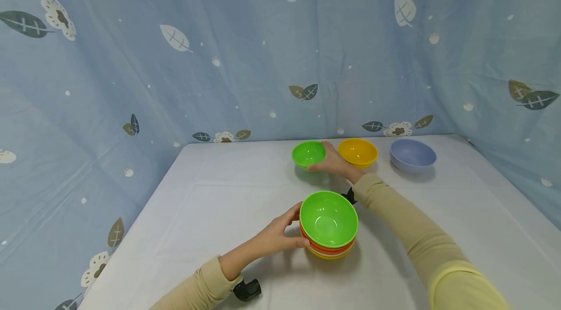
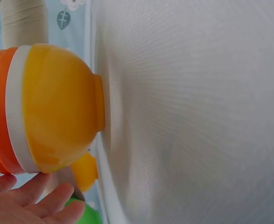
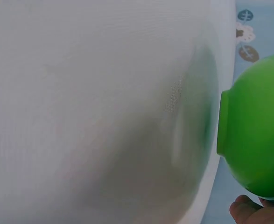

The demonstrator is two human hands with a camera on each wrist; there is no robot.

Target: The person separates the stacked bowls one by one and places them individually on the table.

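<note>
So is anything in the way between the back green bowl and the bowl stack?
Nothing visible is. Between the green bowl in the right hand and the stack there's just white cloth; the yellow bowl is off to the side.

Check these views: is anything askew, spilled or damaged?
Nothing stands out. The bowl stack held by the left hand nests neatly; the green bowl in the right hand, the separate yellow bowl and the blue bowl all open upward. No spill or crack shows.
</note>
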